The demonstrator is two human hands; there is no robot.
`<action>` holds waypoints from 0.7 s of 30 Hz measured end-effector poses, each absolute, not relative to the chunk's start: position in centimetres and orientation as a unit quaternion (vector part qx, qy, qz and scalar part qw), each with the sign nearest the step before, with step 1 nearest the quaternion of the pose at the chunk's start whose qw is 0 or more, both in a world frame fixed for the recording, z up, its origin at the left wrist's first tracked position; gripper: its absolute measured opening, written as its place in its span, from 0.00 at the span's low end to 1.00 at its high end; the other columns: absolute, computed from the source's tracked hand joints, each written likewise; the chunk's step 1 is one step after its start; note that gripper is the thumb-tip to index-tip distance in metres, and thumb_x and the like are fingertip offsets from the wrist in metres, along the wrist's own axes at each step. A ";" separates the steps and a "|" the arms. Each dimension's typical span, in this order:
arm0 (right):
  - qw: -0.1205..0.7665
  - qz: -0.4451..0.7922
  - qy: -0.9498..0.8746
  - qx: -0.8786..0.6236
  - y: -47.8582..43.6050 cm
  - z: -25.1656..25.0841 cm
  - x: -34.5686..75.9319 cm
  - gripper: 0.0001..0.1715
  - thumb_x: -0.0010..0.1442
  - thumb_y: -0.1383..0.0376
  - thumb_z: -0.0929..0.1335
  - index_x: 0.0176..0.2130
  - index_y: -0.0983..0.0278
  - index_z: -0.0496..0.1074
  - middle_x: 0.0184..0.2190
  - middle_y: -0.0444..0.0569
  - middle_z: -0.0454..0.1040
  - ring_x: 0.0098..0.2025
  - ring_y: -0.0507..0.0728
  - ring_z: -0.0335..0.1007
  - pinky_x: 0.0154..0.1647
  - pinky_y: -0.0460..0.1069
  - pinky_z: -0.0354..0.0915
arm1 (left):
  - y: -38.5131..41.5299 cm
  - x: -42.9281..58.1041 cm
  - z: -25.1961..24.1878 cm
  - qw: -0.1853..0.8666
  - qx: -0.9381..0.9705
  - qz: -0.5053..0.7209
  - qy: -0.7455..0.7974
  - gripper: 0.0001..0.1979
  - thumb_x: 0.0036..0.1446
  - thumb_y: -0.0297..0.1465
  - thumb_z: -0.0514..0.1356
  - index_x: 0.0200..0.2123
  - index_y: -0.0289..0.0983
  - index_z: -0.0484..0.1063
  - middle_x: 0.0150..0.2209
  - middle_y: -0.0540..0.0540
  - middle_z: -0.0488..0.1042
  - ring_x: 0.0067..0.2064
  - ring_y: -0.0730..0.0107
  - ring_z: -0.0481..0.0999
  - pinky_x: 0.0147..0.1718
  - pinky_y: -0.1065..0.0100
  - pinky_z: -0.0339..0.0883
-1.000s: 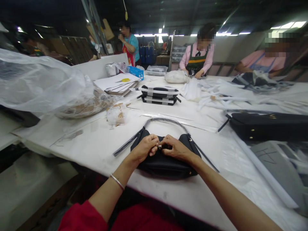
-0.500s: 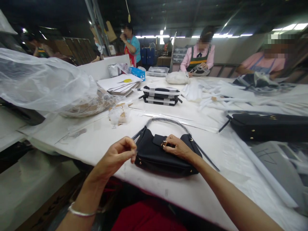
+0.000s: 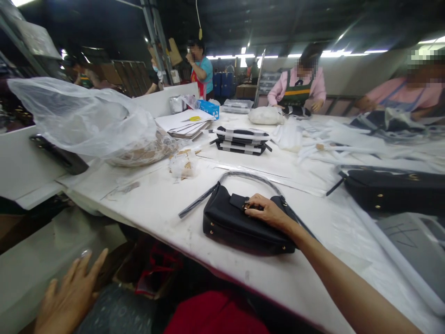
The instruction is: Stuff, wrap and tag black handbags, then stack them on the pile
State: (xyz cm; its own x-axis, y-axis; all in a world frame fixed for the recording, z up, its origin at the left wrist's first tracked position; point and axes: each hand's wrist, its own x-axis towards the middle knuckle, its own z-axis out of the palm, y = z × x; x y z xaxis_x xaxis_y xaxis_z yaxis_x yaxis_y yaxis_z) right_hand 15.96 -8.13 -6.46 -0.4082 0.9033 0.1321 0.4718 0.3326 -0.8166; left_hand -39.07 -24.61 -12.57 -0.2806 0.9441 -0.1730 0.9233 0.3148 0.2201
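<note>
A black handbag (image 3: 239, 232) lies on the white table in front of me, its wrapped shoulder strap (image 3: 236, 174) arched behind it. My right hand (image 3: 266, 211) rests on the bag, thumb and fingers closed round the gold buckle (image 3: 246, 205) at the end of the front flap tab (image 3: 237, 200). Down at the lower left, below the table edge, is my left hand (image 3: 69, 292), its fingers spread. A small pale glint shows at one of its fingertips; I cannot make out what it is.
Further back are two stacked wrapped black bags (image 3: 241, 141), with yellow scissors (image 3: 193, 118) on paper sheets to their left. A large clear plastic bag (image 3: 93, 120) stands at left. Another black handbag (image 3: 392, 185) lies right, near a grey box (image 3: 399, 236). Co-workers sit across the table.
My left hand has moved from beside the bag down and left, its fingers spreading. My right hand stays at the buckle. The view has turned slightly left.
</note>
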 end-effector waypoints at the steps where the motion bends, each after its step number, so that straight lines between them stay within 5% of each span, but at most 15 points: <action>1: 0.299 0.365 -0.756 -0.454 -8.1 -6.2 16.1 0.07 0.58 0.62 0.71 0.38 0.60 0.78 0.37 0.45 0.71 0.38 0.55 0.67 0.42 0.51 0.63 | -24.1 -38.8 -12.3 0.048 0.606 0.033 0.793 0.20 0.45 0.39 0.59 0.45 0.52 0.73 0.43 0.51 0.79 0.58 0.37 0.64 0.52 0.42 0.56; 5: 0.287 0.364 -0.761 -0.453 -8.0 -5.1 16.5 0.09 0.55 0.61 0.72 0.38 0.59 0.78 0.38 0.45 0.73 0.38 0.55 0.68 0.42 0.50 0.64 | -20.0 -33.8 -8.0 -0.118 0.707 0.061 0.695 0.19 0.59 0.30 0.44 0.40 0.45 0.75 0.42 0.50 0.79 0.40 0.53 0.75 0.55 0.47 0.58; 8: 0.291 0.341 -0.772 -0.451 -7.9 -4.0 16.5 0.09 0.54 0.60 0.73 0.37 0.60 0.79 0.36 0.46 0.74 0.37 0.54 0.70 0.39 0.48 0.65 | -16.5 -26.4 -3.1 -0.194 0.738 0.246 0.598 0.14 0.62 0.34 0.50 0.40 0.38 0.74 0.41 0.41 0.79 0.45 0.52 0.75 0.53 0.50 0.64; 11: 0.306 0.300 -0.776 -0.462 -7.8 -2.9 16.2 0.05 0.55 0.63 0.71 0.33 0.61 0.79 0.34 0.46 0.76 0.35 0.54 0.71 0.38 0.48 0.64 | -14.3 -18.1 0.5 -0.152 0.816 0.351 0.433 0.13 0.64 0.32 0.55 0.50 0.38 0.71 0.51 0.41 0.75 0.54 0.59 0.73 0.59 0.53 0.60; 15: 0.322 0.210 -0.774 -0.504 -7.3 -1.8 16.5 0.06 0.56 0.65 0.69 0.31 0.60 0.78 0.32 0.44 0.77 0.34 0.53 0.71 0.37 0.47 0.63 | -12.8 -9.6 0.7 -0.050 0.915 0.242 0.318 0.22 0.61 0.37 0.61 0.57 0.40 0.67 0.60 0.42 0.70 0.63 0.56 0.65 0.63 0.50 0.55; 21: 0.358 0.208 -0.706 -0.575 -6.1 -2.4 18.5 0.08 0.57 0.63 0.68 0.30 0.61 0.78 0.31 0.45 0.79 0.33 0.54 0.72 0.37 0.48 0.64 | -11.2 -4.8 -4.0 0.032 0.944 0.093 0.316 0.36 0.54 0.39 0.67 0.63 0.40 0.60 0.63 0.40 0.66 0.62 0.54 0.67 0.59 0.49 0.62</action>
State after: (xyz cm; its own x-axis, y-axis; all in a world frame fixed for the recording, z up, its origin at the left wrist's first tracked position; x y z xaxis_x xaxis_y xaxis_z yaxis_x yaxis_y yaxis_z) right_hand 18.51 -6.06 -2.36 -0.0819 0.9606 0.2656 0.6633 0.2514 -0.7048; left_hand -4.78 -11.21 -3.97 0.7836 0.6018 0.1546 0.5899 -0.7987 0.1190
